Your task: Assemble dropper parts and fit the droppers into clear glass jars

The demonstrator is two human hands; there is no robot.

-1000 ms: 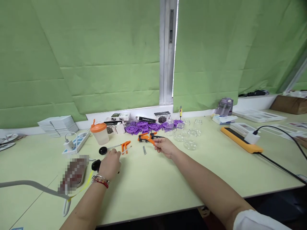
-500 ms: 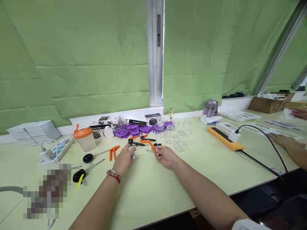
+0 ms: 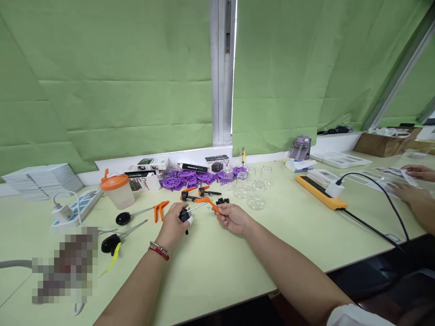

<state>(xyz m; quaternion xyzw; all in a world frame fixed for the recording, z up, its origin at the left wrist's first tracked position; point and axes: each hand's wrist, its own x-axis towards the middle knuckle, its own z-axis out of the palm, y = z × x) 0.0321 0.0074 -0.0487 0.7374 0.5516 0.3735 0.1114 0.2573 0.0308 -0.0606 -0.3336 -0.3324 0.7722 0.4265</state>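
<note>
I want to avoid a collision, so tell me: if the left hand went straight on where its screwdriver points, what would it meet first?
Its screwdriver would probably first meet the orange part held by the right hand; the tip looks close, but one view leaves depth unclear.

A second after working beside the black-handled tool (image 3: 111,244), the left hand (image 3: 174,222) brings its screwdriver (image 3: 196,208) close to the orange piece (image 3: 214,207) in the right hand (image 3: 234,218), as a co-worker's hand (image 3: 408,193) comes fuller into view.
</note>
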